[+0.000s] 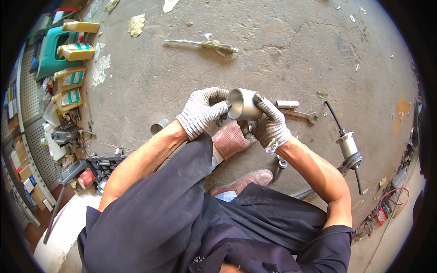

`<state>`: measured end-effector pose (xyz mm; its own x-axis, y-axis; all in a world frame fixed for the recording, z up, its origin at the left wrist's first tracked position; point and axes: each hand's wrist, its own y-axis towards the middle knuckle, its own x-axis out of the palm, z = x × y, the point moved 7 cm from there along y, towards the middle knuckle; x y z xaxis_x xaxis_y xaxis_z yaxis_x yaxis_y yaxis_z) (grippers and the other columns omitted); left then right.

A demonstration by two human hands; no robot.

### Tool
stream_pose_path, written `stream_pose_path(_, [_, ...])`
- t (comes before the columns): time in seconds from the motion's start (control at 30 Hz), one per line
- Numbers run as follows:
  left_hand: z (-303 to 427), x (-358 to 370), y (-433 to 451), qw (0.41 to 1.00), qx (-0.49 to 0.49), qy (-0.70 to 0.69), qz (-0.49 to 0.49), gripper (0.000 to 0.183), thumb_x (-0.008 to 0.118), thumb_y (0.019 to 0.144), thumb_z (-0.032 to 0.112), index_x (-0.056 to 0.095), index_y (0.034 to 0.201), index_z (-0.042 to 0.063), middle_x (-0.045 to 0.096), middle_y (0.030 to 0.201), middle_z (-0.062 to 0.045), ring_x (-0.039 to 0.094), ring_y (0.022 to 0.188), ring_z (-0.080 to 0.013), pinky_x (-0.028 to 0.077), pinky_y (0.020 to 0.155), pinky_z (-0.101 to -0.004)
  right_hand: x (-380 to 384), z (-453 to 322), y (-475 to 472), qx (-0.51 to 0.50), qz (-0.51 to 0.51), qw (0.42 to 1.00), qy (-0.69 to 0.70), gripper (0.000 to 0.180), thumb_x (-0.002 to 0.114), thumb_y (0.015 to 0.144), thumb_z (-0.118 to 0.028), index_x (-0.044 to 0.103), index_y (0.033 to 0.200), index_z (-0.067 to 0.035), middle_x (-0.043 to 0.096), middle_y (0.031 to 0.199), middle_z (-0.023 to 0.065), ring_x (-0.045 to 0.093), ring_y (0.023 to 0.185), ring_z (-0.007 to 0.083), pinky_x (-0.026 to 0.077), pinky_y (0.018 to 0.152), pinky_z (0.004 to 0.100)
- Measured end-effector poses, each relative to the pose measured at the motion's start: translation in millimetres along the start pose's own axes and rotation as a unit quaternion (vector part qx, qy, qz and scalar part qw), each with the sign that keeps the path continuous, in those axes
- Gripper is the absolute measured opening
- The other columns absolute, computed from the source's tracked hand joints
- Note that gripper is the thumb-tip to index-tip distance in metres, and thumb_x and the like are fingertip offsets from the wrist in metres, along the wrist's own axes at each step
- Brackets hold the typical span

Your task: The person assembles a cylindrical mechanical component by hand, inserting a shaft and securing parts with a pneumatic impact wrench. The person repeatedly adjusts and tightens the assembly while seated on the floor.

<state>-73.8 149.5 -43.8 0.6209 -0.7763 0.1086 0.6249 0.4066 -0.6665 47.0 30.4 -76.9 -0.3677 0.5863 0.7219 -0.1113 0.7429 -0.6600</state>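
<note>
Both my hands wear striped knit gloves with darkened fingertips. Between them, above my shoe, is a short, wide metal sleeve (251, 105), its open end tilted to the left. My right hand (271, 123) grips the sleeve's right side, thumb on top and fingers underneath. At the left rim, my left hand (205, 107) pinches the edge with thumb and fingers. A second metal sleeve (159, 127) rests on the floor by my left forearm. Just right of my right hand lie a metal tube (287, 104) and an open-end wrench (300, 115).
To the right, a threaded rod (333, 116) passes through a metal cylinder (348, 146) at a dark arm's end. A long-shafted handled tool (218, 47) lies ahead. Yellow bottles (71, 75), a teal jug (51, 51) and an open tool case (102, 167) are left.
</note>
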Motion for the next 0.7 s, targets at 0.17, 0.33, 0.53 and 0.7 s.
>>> stream_pose_path(0.17, [-15,12,-8,0.972,-0.051,-0.229,-0.036,0.05,0.083,0.09,0.015,0.066,0.133,-0.001,0.072,0.113,-0.009,0.069,0.1,-0.0143,0.059,0.089,-0.0278,4,-5,-2,-0.075,-0.041,0.993,-0.077,0.05,0.071,0.1,-0.04,0.06,0.127,0.0,0.069,0.089,0.0141,0.068,0.063,0.0208,0.055,0.049,0.0307])
stream_pose_path(0.33, [-4,9,-18,0.994,0.045,-0.1,0.008,0.052,0.082,0.091,0.014,0.064,0.138,0.0,0.073,0.114,-0.008,0.069,0.102,-0.0142,0.059,0.092,-0.031,-3,-25,-6,-0.155,0.032,0.968,-0.193,0.054,0.077,0.097,-0.036,0.054,0.128,0.002,0.068,0.093,0.0133,0.067,0.065,0.0176,0.054,0.05,0.0288])
stream_pose_path(0.53, [-23,43,-25,0.993,-0.041,0.047,-0.102,0.037,0.071,0.103,0.038,0.076,0.098,0.001,0.069,0.076,-0.002,0.063,0.067,-0.0081,0.054,0.061,-0.0285,-3,-38,-32,-0.213,0.009,0.862,-0.46,0.07,0.086,0.09,-0.023,0.045,0.142,0.001,0.069,0.118,0.0169,0.068,0.109,0.0202,0.059,0.094,0.0365])
stream_pose_path(0.7, [-44,42,-30,0.978,-0.125,-0.145,-0.079,0.03,0.072,0.103,0.031,0.073,0.092,0.003,0.063,0.07,-0.001,0.056,0.056,-0.0082,0.046,0.05,-0.0259,-1,-35,-54,-0.271,-0.022,0.74,-0.615,0.082,0.095,0.079,-0.023,0.049,0.143,0.0,0.068,0.127,0.0166,0.069,0.112,0.0244,0.058,0.097,0.0384])
